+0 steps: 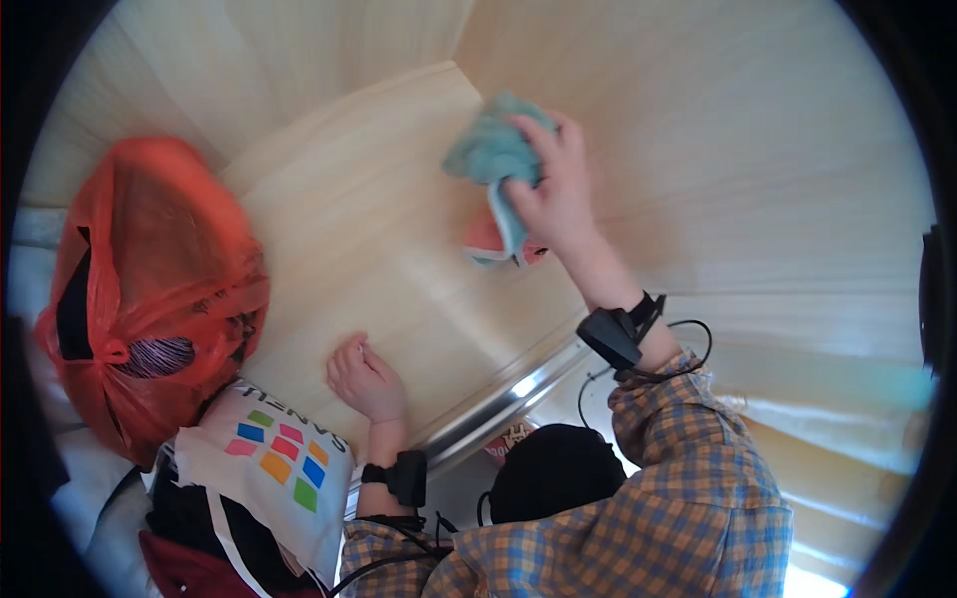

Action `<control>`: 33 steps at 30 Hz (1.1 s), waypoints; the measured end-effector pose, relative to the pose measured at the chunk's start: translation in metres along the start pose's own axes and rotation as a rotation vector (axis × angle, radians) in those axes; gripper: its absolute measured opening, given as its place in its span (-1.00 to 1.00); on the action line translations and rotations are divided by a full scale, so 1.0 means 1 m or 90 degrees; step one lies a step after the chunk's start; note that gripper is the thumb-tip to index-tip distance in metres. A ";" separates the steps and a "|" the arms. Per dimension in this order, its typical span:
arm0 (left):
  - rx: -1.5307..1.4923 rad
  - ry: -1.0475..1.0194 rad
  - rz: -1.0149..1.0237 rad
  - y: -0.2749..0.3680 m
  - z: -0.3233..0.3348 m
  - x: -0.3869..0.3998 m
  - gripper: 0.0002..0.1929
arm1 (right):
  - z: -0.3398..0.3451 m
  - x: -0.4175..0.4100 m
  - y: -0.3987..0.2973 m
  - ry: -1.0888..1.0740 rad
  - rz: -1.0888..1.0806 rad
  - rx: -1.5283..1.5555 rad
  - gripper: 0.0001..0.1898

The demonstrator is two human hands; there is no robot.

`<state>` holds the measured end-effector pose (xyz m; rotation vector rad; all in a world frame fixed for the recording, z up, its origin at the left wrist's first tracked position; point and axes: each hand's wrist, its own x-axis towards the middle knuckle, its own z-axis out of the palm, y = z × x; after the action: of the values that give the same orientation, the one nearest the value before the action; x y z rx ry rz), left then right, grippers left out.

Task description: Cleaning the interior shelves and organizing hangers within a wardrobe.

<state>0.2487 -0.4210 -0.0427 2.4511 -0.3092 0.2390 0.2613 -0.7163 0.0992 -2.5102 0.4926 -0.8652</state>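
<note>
My right hand (557,183) grips a teal cloth (497,142), blurred, over a pale wood-grain board (359,224) near its far corner. Below the cloth hangs or lies a red piece with a white edge (486,235); whether it belongs to the same cloth I cannot tell. My left hand (370,381) rests low on the board, fingers curled in, with nothing visible in it. Just left of that hand stands a white plastic bag with coloured squares (288,448). Both wrists wear black strapped devices with cables.
A knotted red plastic bag (164,284) bulges at the left, dark items showing through it. Wood-grain panels (710,164) rise behind and to the right. A shiny metal rail (516,392) runs along the near edge. Dark and maroon fabric (187,560) lies at lower left.
</note>
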 end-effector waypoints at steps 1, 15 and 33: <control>0.011 -0.007 -0.008 -0.002 0.000 0.001 -0.84 | 0.022 -0.001 -0.003 -0.087 -0.088 -0.010 -0.45; 0.072 -0.047 0.031 0.002 0.016 0.007 -0.85 | 0.196 0.131 0.122 -0.281 -0.170 -0.281 -0.36; 0.052 -0.009 0.060 -0.008 0.008 -0.003 -0.83 | -0.042 -0.189 0.084 -0.350 0.009 -0.356 -0.44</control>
<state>0.2484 -0.4200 -0.0545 2.5220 -0.4303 0.2803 0.0785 -0.7123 -0.0059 -3.0707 0.6178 0.0132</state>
